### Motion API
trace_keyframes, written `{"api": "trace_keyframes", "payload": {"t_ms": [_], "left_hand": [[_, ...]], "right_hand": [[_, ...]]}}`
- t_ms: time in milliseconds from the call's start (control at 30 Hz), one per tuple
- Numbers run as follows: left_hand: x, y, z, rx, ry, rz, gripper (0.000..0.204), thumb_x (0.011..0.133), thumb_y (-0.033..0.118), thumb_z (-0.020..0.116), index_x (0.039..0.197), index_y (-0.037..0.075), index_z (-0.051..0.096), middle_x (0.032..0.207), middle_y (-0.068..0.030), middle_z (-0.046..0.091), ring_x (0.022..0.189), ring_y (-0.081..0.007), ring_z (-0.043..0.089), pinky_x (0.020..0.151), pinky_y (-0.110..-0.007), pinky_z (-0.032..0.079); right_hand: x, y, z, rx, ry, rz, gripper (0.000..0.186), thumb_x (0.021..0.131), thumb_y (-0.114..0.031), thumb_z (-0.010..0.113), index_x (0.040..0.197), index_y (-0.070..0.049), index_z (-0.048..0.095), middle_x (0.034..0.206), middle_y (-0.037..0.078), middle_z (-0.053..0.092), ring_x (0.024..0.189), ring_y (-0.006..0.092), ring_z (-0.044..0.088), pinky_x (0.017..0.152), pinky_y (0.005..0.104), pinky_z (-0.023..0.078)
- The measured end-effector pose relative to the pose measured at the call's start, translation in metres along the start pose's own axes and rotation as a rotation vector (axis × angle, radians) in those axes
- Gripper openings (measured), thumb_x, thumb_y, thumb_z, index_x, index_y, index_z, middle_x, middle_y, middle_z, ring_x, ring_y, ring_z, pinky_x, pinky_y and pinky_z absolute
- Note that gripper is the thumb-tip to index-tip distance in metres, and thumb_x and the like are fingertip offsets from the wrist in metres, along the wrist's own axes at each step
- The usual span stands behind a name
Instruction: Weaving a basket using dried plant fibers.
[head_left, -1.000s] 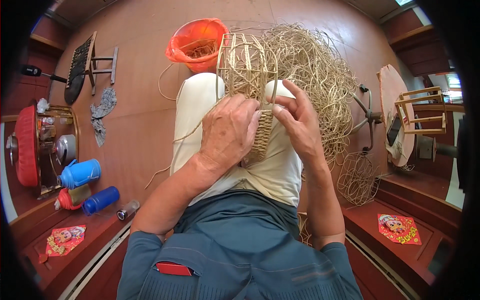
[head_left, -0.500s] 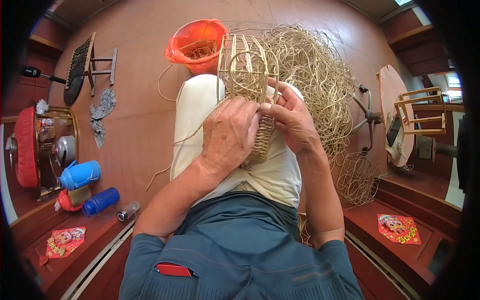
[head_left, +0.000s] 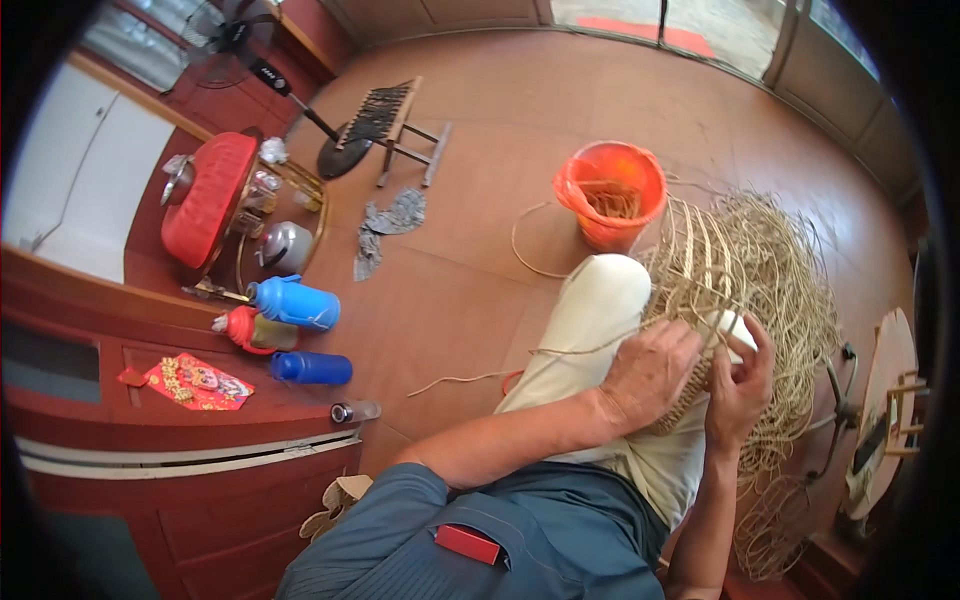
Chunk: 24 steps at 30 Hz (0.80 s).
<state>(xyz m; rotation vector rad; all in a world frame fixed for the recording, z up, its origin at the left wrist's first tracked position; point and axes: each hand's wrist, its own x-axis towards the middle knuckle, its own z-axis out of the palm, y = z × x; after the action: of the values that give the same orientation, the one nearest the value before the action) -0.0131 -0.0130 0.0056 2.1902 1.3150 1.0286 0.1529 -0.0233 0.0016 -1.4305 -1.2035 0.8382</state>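
The view swung leftward, left hand (head_left: 652, 373) and right hand (head_left: 741, 388) at the basket (head_left: 689, 398).

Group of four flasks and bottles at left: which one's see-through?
The clear bottle, nearest the left hand in the picture. The light-blue flask, red flask and dark-blue bottle all look opaque.

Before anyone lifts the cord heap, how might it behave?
The cord heap would probably sag: its strands curve loosely. It may snag, since loops cross and tangle. Rolling seems unlikely, as it spreads across the floor.
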Motion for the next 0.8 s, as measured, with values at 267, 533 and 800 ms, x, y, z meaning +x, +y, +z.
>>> {"api": "trace_keyframes", "payload": {"t_ms": [267, 533, 800], "left_hand": [[0.004, -0.002, 0.000, 0.039, 0.045, 0.086, 0.021, 0.097, 0.011, 0.069, 0.116, 0.004, 0.066, 0.106, -0.0129, 0.062, 0.100, -0.0312, 0.066, 0.085, -0.042, 0.058], [0.014, -0.002, 0.022, 0.153, -0.012, 0.124, 0.016, 0.100, 0.019, 0.069, 0.106, 0.004, 0.068, 0.104, -0.0119, 0.064, 0.099, -0.0283, 0.067, 0.084, -0.040, 0.058], [0.017, 0.003, 0.042, 0.128, 0.081, 0.111, 0.011, 0.092, 0.014, 0.070, 0.097, 0.004, 0.066, 0.101, -0.0151, 0.067, 0.090, -0.0295, 0.070, 0.075, -0.042, 0.060]], "right_hand": [[-0.004, 0.014, 0.002, -0.046, 0.177, -0.084, 0.046, 0.100, 0.003, 0.068, 0.145, -0.006, 0.060, 0.098, 0.003, 0.072, 0.068, 0.0029, 0.056, 0.059, 0.0196, 0.045], [0.030, 0.070, -0.119, 0.893, -0.053, 0.357, 0.048, 0.103, -0.008, 0.066, 0.148, -0.004, 0.049, 0.090, -0.004, 0.055, 0.061, 0.0010, 0.043, 0.045, 0.0180, 0.031], [0.045, 0.241, -0.502, 0.045, 0.165, 0.001, 0.050, 0.114, -0.024, 0.057, 0.159, -0.005, 0.050, 0.097, -0.002, 0.066, 0.065, 0.0053, 0.050, 0.054, 0.0185, 0.043]]}}
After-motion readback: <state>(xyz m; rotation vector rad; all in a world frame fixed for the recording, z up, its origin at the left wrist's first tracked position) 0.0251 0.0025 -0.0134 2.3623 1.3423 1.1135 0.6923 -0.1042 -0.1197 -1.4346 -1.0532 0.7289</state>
